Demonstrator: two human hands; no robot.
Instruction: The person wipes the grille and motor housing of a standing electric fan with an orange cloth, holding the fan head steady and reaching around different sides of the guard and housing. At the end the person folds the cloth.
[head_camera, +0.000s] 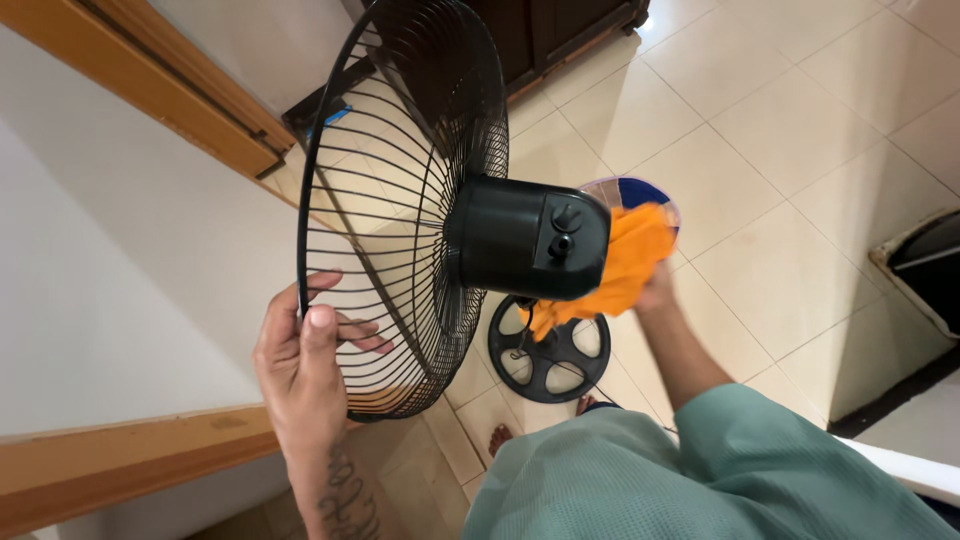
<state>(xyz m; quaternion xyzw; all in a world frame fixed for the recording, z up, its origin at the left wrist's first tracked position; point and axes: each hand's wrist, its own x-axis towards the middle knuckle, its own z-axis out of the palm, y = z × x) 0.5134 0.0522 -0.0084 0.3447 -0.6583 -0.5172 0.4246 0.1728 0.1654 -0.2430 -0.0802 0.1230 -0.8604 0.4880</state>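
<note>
A black pedestal fan stands in front of me, seen from above. My left hand (305, 365) grips the rim of its wire grille (400, 200), thumb over the outer ring and fingers through the bars. My right hand (655, 290) holds an orange cloth (625, 262) pressed against the back and side of the black motor housing (530, 238), which has a knob on top. The fan's round spoked base (550, 350) rests on the floor below.
Cream floor tiles (780, 130) spread to the right. A round blue and white object (640, 190) lies behind the cloth. White wall with wooden trim (170, 90) is at left, dark furniture (560, 30) at top, a dark tray (930, 270) at right. My green garment (700, 470) fills the bottom.
</note>
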